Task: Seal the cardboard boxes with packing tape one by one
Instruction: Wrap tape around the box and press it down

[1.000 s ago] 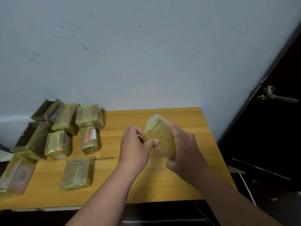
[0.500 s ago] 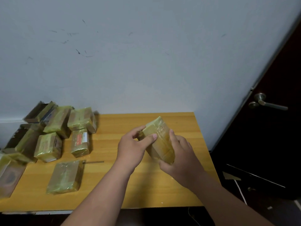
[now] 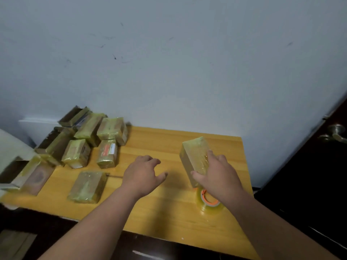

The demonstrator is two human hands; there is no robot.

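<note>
So from the head cam I've got my right hand [image 3: 216, 175] wrapped around a small rectangular cardboard box covered in shiny yellowish packing tape [image 3: 195, 156]. Thumb is on the near left edge, fingers curl over the right side, and the box is tilted up on the light wooden table [image 3: 169, 143], roughly at 2 o'clock from the middle of the tabletop. Can't really tell if its bottom end is touching the wood or floating just above it.

My left hand [image 3: 144, 173] has nothing in it. Fingers are loosely spread and a bit curled, palm down, hovering over the middle of the table, well apart from the box.

Just under my right wrist, around 4 o'clock, there's a roll of clear packing tape with an orange core [image 3: 208, 200] lying flat on the table, partly hidden by my forearm.

Over at 8 o'clock a single flat tape-wrapped box [image 3: 87, 186] lies on its own. Behind it, from 9 to 11 o'clock, there's a pile of similar taped boxes [image 3: 93, 139] bunched up against the pale grey wall [image 3: 169, 72], one with a red and white label [image 3: 108, 149]. A dark door with a metal handle [image 3: 336, 134] is off at 3 o'clock.
</note>
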